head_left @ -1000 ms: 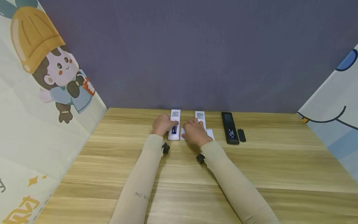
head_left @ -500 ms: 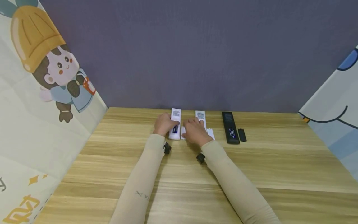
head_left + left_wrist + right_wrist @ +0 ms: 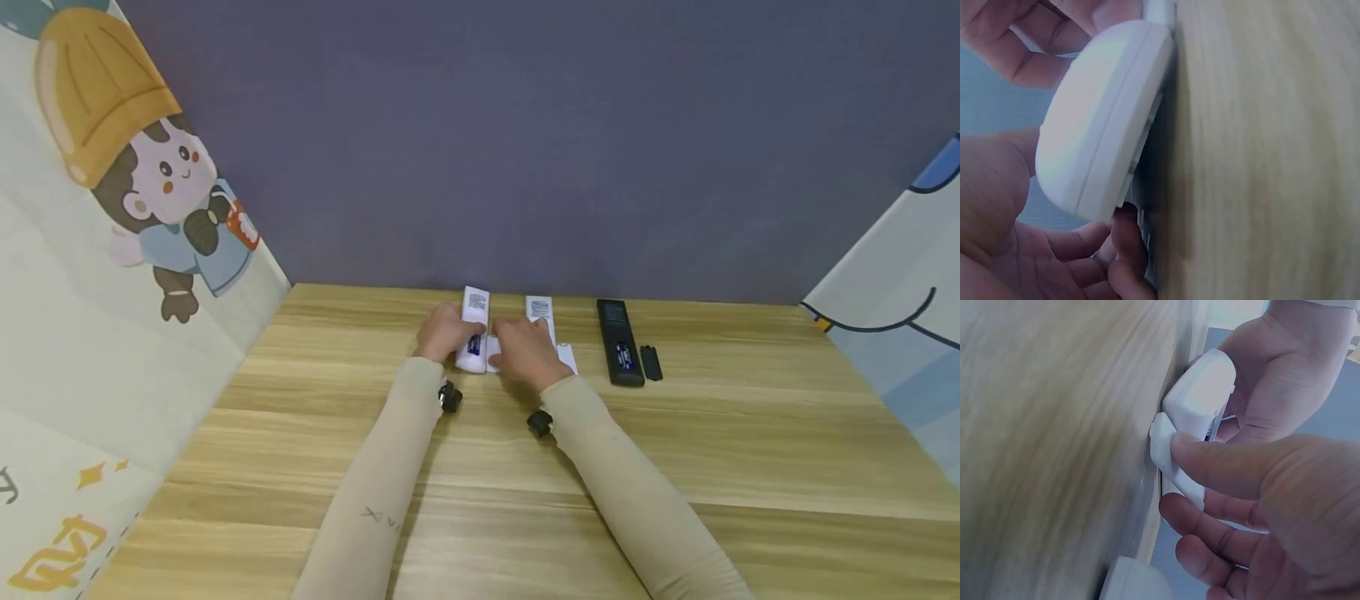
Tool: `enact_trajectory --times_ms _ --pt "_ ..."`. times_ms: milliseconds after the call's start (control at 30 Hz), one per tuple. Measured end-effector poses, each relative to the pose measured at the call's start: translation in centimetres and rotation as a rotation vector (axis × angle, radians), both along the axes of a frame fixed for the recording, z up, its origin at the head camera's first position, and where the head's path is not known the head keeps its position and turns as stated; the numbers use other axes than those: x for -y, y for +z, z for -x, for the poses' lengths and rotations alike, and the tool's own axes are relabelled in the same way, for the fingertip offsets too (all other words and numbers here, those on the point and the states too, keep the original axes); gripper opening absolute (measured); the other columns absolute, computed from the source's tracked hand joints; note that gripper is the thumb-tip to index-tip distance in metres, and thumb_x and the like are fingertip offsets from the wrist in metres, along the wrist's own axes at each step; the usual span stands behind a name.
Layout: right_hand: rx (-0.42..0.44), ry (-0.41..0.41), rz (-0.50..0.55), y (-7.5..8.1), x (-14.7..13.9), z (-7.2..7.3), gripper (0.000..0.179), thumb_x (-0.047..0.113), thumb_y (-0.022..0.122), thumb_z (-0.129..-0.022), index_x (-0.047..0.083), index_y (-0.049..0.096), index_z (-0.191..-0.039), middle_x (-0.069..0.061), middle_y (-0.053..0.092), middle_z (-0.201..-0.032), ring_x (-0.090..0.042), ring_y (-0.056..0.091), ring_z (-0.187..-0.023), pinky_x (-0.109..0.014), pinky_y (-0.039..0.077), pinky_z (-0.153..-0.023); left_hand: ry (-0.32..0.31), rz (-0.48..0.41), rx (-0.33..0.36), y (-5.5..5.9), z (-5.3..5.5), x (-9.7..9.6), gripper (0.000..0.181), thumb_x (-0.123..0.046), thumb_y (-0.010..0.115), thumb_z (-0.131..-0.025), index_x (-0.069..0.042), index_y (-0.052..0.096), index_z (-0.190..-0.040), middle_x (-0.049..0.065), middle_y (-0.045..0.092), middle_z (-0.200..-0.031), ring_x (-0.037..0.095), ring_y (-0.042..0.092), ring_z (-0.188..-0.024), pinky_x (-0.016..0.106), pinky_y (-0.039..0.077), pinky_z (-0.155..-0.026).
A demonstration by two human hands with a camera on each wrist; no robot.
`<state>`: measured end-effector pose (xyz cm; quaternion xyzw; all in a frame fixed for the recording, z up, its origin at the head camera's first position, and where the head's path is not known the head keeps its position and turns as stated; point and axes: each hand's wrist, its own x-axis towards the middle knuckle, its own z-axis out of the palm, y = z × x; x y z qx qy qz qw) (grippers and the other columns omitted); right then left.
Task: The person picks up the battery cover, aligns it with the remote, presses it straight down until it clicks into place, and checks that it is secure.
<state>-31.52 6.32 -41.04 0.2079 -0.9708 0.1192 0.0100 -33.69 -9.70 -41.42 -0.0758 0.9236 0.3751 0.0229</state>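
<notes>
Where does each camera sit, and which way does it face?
Head: on the head, facing forward and down at the table; sleeves, left hand and right hand show.
Left wrist: on that wrist, facing a white remote; parts of both hands show.
Right wrist: on that wrist, facing the white cover; both hands show.
Both wrist views share that remote.

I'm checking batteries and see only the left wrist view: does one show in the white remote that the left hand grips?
Observer: Yes, the head view shows what looks like a dark blue battery in the white remote.
Operator: Another remote near the right hand?
Observer: Yes, a second white remote, partly hidden by the right hand.
Operator: And farther right?
Observer: A black remote, with a black cover beside it.
</notes>
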Motion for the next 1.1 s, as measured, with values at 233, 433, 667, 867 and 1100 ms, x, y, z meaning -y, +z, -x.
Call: enact_trajectory --times_ms 233,433,667,867,1100 --pt "0.015 -0.015 0.022 0.1 0.0 0.0 0.043 0.027 0.082 -0.087 0.008 0.066 -0.122 -0.009 0.076 -0.113 -0.031 0.070 -0.105 -0.051 0.041 -0.094 0.025 -0.028 0.021 -0.2 0.3 -0.1 0.029 -0.035 0.077 -0.086 -0.009 0.064 -0.080 0.004 0.062 -0.074 0.017 0.054 -0.061 0.029 0.040 -0.050" --pt "0.009 -0.024 0.043 0.0 0.1 0.0 0.034 0.025 0.079 -0.090 0.009 0.067 -0.118 -0.010 0.077 -0.110 -0.032 0.071 -0.102 -0.051 0.041 -0.096 0.034 -0.054 0.013 -0.2 0.2 0.2 0.033 -0.040 0.066 -0.095 -0.008 0.069 -0.087 0.008 0.067 -0.084 0.020 0.057 -0.069 0.030 0.041 -0.057" --pt "0.004 -0.028 0.082 0.0 0.0 0.1 0.027 0.022 0.073 -0.094 0.009 0.068 -0.118 -0.010 0.078 -0.108 -0.033 0.071 -0.104 -0.053 0.041 -0.101 0.045 -0.103 0.034 -0.3 0.4 0.6 0.033 -0.034 0.064 -0.097 -0.002 0.072 -0.099 0.012 0.068 -0.091 0.019 0.054 -0.067 0.029 0.042 -0.055" --pt "0.009 -0.035 0.137 0.0 -0.1 0.2 0.024 0.019 0.070 -0.096 0.011 0.070 -0.119 -0.007 0.078 -0.097 -0.032 0.071 -0.101 -0.052 0.042 -0.099 0.053 -0.119 0.053 -0.5 0.9 1.0 0.031 -0.033 0.066 -0.097 -0.003 0.072 -0.100 0.007 0.063 -0.083 0.016 0.050 -0.059 0.028 0.040 -0.049" --pt "0.023 -0.075 0.211 0.1 -0.3 0.4 0.026 0.017 0.068 -0.095 0.014 0.070 -0.121 -0.004 0.077 -0.088 -0.037 0.070 -0.104 -0.053 0.041 -0.099 0.063 -0.137 0.058 -0.4 1.0 1.1 0.031 -0.033 0.068 -0.096 -0.003 0.074 -0.099 0.004 0.060 -0.077 0.014 0.048 -0.058 0.027 0.038 -0.047"
